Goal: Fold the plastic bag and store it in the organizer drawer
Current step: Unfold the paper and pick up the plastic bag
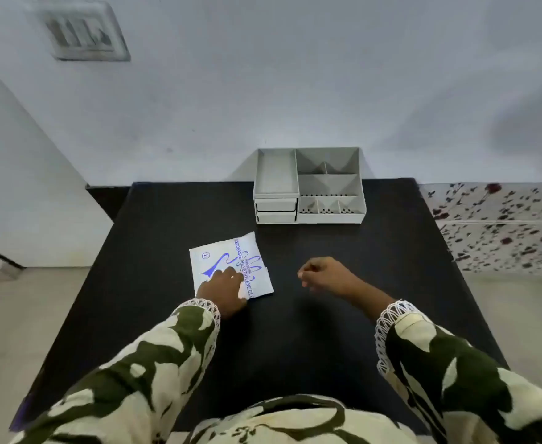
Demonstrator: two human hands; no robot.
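A white plastic bag (pixel 221 254) with blue print lies folded flat on the black table (pixel 311 331), left of centre. My left hand (pixel 223 291) rests palm down on its near part, fingers pressing the bag. My right hand (pixel 325 275) hovers to the right of the bag, fingers curled in and holding nothing. The grey organizer (pixel 308 185) stands at the table's far edge; its two small drawers (pixel 276 210) at the lower left front are shut.
The organizer has an open tray on top left and several open compartments on the right. A white wall rises behind the table. A flower-patterned surface (pixel 500 225) lies to the right, and floor shows on both sides.
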